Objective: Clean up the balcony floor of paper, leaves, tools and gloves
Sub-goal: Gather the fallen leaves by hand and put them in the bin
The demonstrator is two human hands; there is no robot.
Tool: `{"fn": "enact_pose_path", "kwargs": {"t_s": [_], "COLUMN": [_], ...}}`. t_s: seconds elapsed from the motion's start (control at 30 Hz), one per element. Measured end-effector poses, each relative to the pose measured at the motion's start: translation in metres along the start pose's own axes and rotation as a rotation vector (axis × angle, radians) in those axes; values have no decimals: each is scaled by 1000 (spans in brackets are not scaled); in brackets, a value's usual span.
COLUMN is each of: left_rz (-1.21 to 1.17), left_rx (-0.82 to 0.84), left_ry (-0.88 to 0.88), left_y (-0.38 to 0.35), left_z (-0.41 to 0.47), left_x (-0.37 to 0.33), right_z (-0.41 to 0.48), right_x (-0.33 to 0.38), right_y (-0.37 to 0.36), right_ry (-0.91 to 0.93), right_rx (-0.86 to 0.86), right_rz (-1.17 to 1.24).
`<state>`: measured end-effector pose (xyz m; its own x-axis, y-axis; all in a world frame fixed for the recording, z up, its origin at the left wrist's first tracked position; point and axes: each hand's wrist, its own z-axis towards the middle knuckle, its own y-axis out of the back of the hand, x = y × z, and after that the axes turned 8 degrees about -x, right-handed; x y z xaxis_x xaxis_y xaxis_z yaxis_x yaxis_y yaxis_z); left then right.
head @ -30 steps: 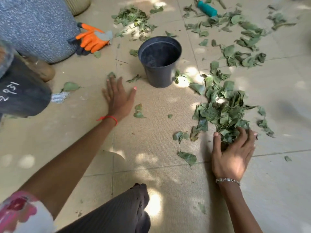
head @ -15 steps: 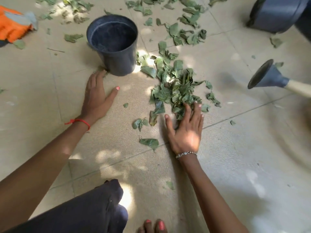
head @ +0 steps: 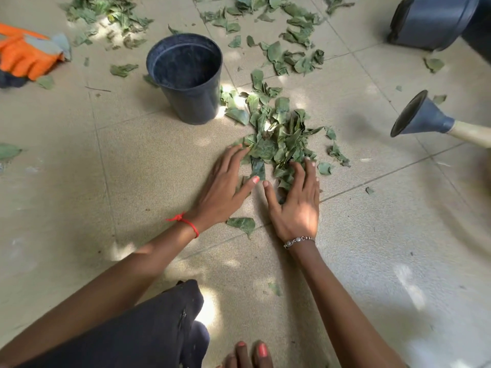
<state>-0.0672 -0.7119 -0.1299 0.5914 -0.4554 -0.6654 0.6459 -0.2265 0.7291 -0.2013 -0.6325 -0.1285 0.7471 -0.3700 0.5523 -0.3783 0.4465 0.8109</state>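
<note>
One upright pot [head: 195, 107], hands [head: 225, 192] [head: 297, 205] — flat on leaves [head: 276, 139]

left hand [head: 225, 185] flat, right hand [head: 297, 205] flat, fingers spread

left hand [head: 225, 187] flat on floor, fingers touch leaf pile [head: 279, 139] | right hand [head: 297, 200] flat, fingers in pile | pot [head: 186, 78] upright beside pile | orange glove [head: 26, 54] far left

A home balcony or patio used for gardening is shown: a beige tiled floor [head: 132, 160] dappled with sunlight is strewn with leaves [head: 279, 136], and a plastic plant pot [head: 186, 78], orange gardening gloves [head: 25, 55] and a watering-can spout [head: 422, 115] are seen.
</note>
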Motion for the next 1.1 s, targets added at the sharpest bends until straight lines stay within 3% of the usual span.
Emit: {"fn": "enact_pose_path", "kwargs": {"t_s": [0.1,0.4,0.53,0.63,0.73,0.9,1.1], "left_rz": [-137,-157,-177,-413,-592,-685,-484], "left_rx": [-12,-48,-33,35,19,37,-202], "left_ry": [59,139,176,247,304,303,307], "left_y": [0,-8,-9,-5,4,11,0], "left_z": [14,67,73,69,70,63,26], "left_x": [1,2,-5,-5,2,5,-8], "right_z": [1,0,-2,-8,-17,9,59], "right_x": [0,-4,-2,0,6,16,1], "right_y": [0,1,4,0,-13,-30,-1], "right_ry": [-6,48,266,497,600,388,217], "right_rx": [4,-35,132,187,175,9,-72], "right_rz": [41,126,-37,-198,-288,-299,-90]}}
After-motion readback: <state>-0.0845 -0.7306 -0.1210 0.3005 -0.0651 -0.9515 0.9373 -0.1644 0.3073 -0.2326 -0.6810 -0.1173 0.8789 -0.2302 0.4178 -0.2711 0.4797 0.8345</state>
